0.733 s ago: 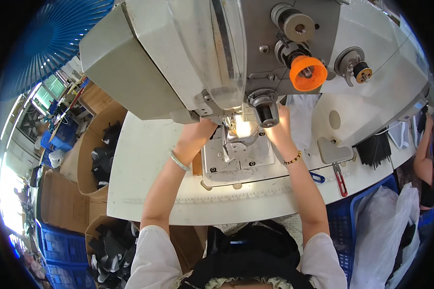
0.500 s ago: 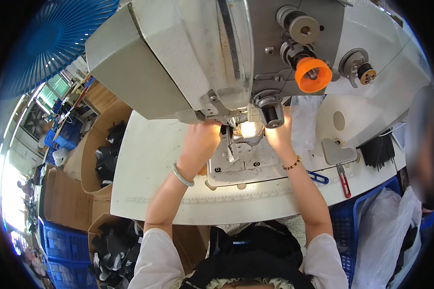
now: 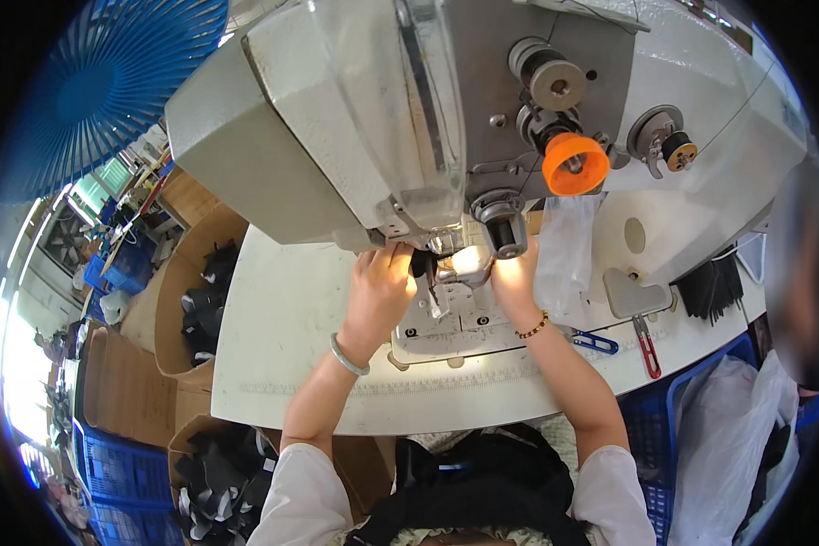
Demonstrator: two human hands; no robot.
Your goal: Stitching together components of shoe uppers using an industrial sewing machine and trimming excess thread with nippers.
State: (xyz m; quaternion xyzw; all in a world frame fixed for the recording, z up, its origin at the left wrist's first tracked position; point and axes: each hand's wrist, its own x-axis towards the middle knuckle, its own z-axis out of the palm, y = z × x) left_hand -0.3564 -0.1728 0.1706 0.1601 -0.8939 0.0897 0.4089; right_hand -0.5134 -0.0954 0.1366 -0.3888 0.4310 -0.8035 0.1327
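Observation:
A large white sewing machine (image 3: 318, 182) stands over the table, its lamp lighting the needle area. My left hand (image 3: 380, 293) is left of the presser parts, fingers bent and closed at the edge of a small black piece (image 3: 421, 263); the machine head partly hides the fingertips. My right hand (image 3: 516, 284) reaches in from the other side, close to the lit metal foot (image 3: 465, 270). Its fingers are mostly hidden behind the dark round tension knob (image 3: 503, 232), so what they touch does not show. A pale metal plate (image 3: 460, 318) lies below both hands.
Blue-handled snips (image 3: 595, 341) and a red-handled tool (image 3: 646, 350) lie right on the white table (image 3: 309, 400). Black strips (image 3: 712, 289) hang beyond. Cardboard boxes (image 3: 175, 318) of black pieces stand left, a blue crate (image 3: 651, 428) right. A blue fan (image 3: 91, 91) is upper left.
The view has tilted slightly, so machine and hands sit lower in the picture. The left hand's fingers show more now. Both hands stay beside the needle area.

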